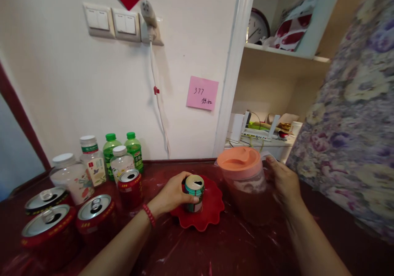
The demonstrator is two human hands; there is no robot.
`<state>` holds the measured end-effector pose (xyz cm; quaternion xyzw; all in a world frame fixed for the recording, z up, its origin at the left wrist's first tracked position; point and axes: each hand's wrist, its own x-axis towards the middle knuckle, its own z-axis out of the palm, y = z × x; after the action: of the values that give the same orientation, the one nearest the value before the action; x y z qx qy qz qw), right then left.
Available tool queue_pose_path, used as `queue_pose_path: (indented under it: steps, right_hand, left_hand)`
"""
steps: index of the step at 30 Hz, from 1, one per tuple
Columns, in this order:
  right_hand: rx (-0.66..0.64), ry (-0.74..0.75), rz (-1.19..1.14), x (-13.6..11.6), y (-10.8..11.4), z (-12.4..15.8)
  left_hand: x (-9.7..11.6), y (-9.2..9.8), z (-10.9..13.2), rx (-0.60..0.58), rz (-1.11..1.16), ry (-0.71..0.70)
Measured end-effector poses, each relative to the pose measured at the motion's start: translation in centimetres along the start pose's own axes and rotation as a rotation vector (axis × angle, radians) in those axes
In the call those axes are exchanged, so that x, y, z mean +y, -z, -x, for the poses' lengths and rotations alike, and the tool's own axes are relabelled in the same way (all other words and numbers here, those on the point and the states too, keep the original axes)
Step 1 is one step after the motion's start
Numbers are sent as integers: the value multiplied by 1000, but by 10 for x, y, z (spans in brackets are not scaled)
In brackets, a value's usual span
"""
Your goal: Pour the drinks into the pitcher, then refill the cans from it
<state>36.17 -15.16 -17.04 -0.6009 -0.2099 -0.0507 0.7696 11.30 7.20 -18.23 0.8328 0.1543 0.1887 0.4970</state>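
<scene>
My left hand [177, 194], a red bead bracelet at its wrist, is wrapped round a small green drink can [194, 192]. The can stands upright with its top opened, on a red plate with a wavy rim [214, 202]. To the right, my right hand [285, 181] grips the handle of a clear plastic pitcher [249, 185] with an orange lid [239, 159]. The pitcher leans slightly and looks dark in its lower part; whether that is liquid or the table showing through, I cannot tell. Part of the handle is hidden by my fingers.
Several red cans [95, 214] stand at the left. Behind them are clear jars with white lids [72, 177] and two green-capped bottles [134, 151]. A flowered curtain [347, 124] hangs at the right, beside shelves with a white router [257, 133]. A cord [158, 112] runs down the wall.
</scene>
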Motion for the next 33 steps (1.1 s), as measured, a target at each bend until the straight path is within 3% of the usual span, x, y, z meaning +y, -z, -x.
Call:
queue_pose_path:
  steps: [6,12,33]
  right_hand:
    - [104,-190,-179,2,-7,4]
    - [193,-207,-300,10,-16,8]
    - [63,-238,-416,29,6,2]
  left_hand:
    - [4,1,0,-13,-60,7]
    - [-3,2,-2,-15,-80,-1]
    - [-8,4,-3,-119,-75,22]
